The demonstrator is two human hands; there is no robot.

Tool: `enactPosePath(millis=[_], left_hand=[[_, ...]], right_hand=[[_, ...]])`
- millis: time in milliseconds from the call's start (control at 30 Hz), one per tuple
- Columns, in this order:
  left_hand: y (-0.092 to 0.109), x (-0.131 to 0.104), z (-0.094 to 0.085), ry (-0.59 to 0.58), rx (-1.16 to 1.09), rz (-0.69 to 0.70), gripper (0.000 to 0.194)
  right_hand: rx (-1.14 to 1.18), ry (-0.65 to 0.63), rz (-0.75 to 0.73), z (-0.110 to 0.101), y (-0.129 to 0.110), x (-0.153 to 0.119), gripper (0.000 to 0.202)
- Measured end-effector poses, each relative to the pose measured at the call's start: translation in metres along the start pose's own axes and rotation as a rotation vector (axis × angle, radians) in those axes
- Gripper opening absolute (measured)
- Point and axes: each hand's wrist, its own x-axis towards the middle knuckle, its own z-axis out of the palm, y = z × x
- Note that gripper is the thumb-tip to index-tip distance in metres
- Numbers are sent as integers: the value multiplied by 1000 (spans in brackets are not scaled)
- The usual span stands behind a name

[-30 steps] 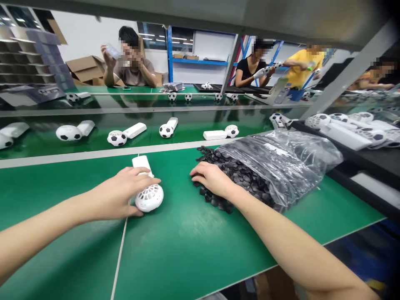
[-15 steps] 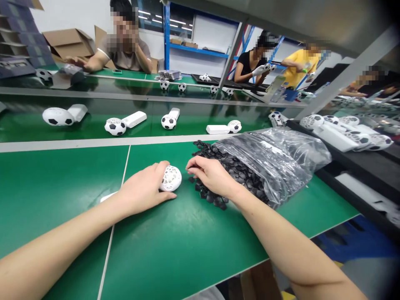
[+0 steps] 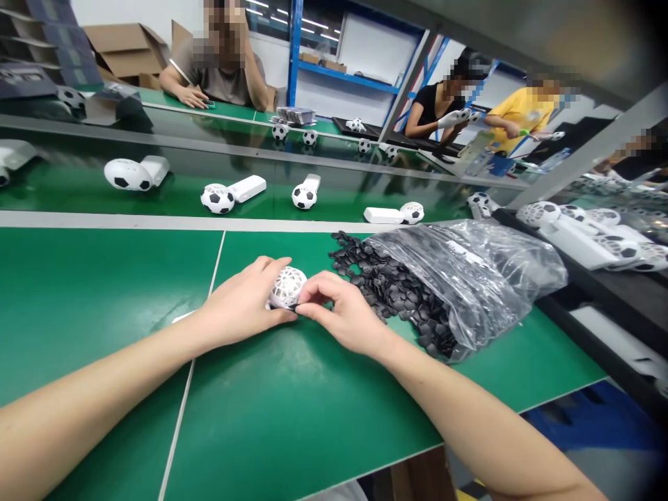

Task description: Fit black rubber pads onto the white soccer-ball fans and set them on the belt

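Since the earlier frame, our right hand [image 3: 342, 309] has moved from the edge of the loose black pieces [image 3: 394, 292] to the white ball unit [image 3: 289, 285], which our left hand [image 3: 240, 306] keeps holding. On the near surface [image 3: 292, 417], our left grip is clamped on the ball's left side, fingers over the top and thumb below; its handle shows as a white edge behind our left wrist. Our right grip is nearly together, thumb and index finger pinched on a small black piece [image 3: 291, 308] at the ball's lower edge. To the right, the loose black pieces spill from a clear plastic bag [image 3: 490, 271]; beyond it, a dark tray [image 3: 631, 296] carries stacked white units [image 3: 584, 240]. Past the pale strip [image 3: 156, 221], football-patterned units [image 3: 216, 198] lie in a spaced row. Farthest back, we see co-workers [image 3: 522, 115] at another surface.
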Motion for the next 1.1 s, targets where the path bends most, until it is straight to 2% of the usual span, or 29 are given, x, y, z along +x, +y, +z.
enactPosePath(millis=[133,267,500,600,700,800,933,1100], left_hand=[[-2,1,0,-32,-52,2,80],[-4,3,1,-15,-133,-5,72],[-5,3,2,24,-155,15,67],[-3,3,1,24,-161,8,65],[-2,2,1,17,-156,2,63],[-4,2,0,-28,-160,10,68],[-9,4,-2,-92,-78,16,66],[-8,4,-6,-56,76,160,62]], right_hand=[[-27,65,15,7,5,3,10],[-28,102,40,8,7,6,12],[122,57,149,12,7,6,28],[97,77,144,15,6,7,30],[49,68,141,9,6,11,30],[-78,13,132,-12,9,15,20],[-461,-17,219,-39,14,14,12],[-603,-130,270,-36,18,12,9]])
